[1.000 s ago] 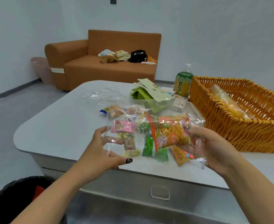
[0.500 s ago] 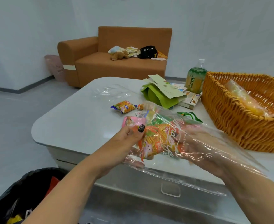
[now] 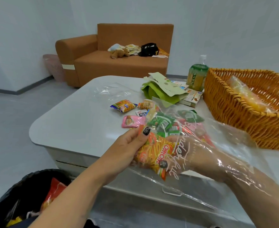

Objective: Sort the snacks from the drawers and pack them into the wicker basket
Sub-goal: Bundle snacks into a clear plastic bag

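With my right hand (image 3: 199, 155) inside the slippery clear bag (image 3: 217, 145) and my left hand (image 3: 127, 150) pinching the light, crinkly orange snack packet (image 3: 153, 153) above the table edge (image 3: 86, 152), I'd grip its sealed end.

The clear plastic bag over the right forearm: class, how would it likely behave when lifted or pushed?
The bag is probably floppy: it drapes and wrinkles over the right hand. Likely very light, being thin and see-through. Its glossy film may be slippery, so the snacks inside could slide.
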### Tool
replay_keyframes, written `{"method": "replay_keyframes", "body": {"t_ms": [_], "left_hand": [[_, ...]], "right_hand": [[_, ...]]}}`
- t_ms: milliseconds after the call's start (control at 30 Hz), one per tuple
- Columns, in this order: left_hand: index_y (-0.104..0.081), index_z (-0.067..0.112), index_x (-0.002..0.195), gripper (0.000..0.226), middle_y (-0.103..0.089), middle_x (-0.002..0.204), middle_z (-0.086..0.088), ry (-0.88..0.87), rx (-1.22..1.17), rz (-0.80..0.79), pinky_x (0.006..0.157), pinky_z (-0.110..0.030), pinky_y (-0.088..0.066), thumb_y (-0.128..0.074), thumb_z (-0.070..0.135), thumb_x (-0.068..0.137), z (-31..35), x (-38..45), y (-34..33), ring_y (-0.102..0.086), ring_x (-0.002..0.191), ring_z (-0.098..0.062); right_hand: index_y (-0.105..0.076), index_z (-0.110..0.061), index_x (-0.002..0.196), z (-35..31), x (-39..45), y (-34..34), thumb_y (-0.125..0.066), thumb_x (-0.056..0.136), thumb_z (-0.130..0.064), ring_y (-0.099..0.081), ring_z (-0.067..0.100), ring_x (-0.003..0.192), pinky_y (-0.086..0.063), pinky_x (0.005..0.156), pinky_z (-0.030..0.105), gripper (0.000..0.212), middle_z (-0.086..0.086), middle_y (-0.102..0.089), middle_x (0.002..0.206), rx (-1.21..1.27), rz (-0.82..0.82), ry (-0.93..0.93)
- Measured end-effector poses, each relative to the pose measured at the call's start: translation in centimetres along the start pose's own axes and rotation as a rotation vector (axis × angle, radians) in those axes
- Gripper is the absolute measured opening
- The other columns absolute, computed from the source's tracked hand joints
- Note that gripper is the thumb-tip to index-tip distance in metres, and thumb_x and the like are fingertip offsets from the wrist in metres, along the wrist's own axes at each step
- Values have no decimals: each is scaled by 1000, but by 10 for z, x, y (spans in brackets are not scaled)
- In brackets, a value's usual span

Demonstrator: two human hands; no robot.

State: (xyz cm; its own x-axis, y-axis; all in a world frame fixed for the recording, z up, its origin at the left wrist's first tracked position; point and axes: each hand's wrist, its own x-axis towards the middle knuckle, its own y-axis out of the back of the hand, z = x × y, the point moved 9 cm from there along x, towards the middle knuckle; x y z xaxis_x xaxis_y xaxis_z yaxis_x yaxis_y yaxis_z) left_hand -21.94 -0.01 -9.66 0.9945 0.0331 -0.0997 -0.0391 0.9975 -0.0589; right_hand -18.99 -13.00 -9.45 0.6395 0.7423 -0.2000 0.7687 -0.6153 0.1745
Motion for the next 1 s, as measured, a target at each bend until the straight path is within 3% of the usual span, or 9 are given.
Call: {"method": "replay_keyframes", "body": {"t_ms": [100, 200, 300, 400, 567, 667, 767, 867, 1000], "left_hand": [[-66, 25, 110, 44, -75, 95, -1, 8, -31, 25, 63, -29, -57, -57, 49, 74, -5, -2, 4, -70, 80, -15], [-64, 23, 110, 43, -73, 93, -4, 28, -23, 1, 62, -26, -56, -58, 47, 74, -10, -3, 4, -69, 76, -13], [-60, 23, 117, 45, -74, 102, -4, 83, 14, -117, 73, -29, -57, -58, 47, 78, -15, -3, -1, -71, 87, -17], [-64, 26, 115, 37, -73, 110, -7, 139, 25, -235, 83, -36, -57, -68, 43, 82, -19, -4, -1, -69, 98, -24], [-58, 16, 120, 54, -76, 99, -1, 156, -43, -127, 71, -30, -57, -63, 38, 71, -25, 0, -2, -70, 82, -18], [-60, 21, 118, 52, -76, 100, 1, 156, 16, -56, 82, -36, -57, -60, 46, 73, -35, 3, 1, -72, 87, -20], [-67, 23, 109, 27, -75, 106, -3, 159, 52, 58, 95, -44, -53, -54, 39, 91, -39, 6, 15, -71, 97, -26], [-68, 15, 105, 34, -74, 96, -13, 161, -74, 145, 72, -34, -55, -59, 39, 83, -38, 9, 25, -70, 76, -24], [-65, 11, 114, 50, -72, 101, -23, 169, -257, 186, 66, -35, -57, -64, 40, 74, -32, 14, 30, -71, 75, -26]], "right_hand": [[-72, -18, 93, -2, -2, -1, -74, 67, 19, -72, 8, 77, -58, 68, 25, 46, -5, -75, 83, 39, -43, 64], [-66, -20, 109, 5, 2, -1, -75, 76, 3, -71, 24, 89, -59, 79, 42, 41, -2, -75, 93, -74, -11, 101], [-70, -36, 101, 2, 5, 1, -74, 82, -31, -70, 30, 92, -59, 81, 35, 20, 4, -73, 97, -163, -50, 89], [-62, -16, 125, 27, 13, 11, -53, 99, -9, -70, 30, 95, -58, 82, 44, 29, 17, -69, 110, -62, -104, -18], [-69, -22, 111, 58, 43, 6, -75, 77, -4, -71, 28, 81, -59, 73, 48, 38, 10, -73, 97, -516, -104, -9], [-70, -12, 103, 76, 51, 0, -69, 81, -11, -58, 9, 63, -53, 67, 29, 23, 7, -71, 88, -822, -126, -87], [-64, -6, 120, 65, 38, -2, -67, 90, -20, -49, 13, 65, -47, 67, 21, 33, 6, -66, 89, -937, -146, -259], [-62, -22, 117, 7, 31, -20, -70, 87, -14, -58, 8, 53, -50, 53, 24, 32, -8, -65, 63, -363, -154, -4], [-65, -33, 109, -23, 27, -20, -84, 63, -48, -62, 18, 54, -53, 50, 26, 52, 13, -67, 73, -47, -174, 6]]}}
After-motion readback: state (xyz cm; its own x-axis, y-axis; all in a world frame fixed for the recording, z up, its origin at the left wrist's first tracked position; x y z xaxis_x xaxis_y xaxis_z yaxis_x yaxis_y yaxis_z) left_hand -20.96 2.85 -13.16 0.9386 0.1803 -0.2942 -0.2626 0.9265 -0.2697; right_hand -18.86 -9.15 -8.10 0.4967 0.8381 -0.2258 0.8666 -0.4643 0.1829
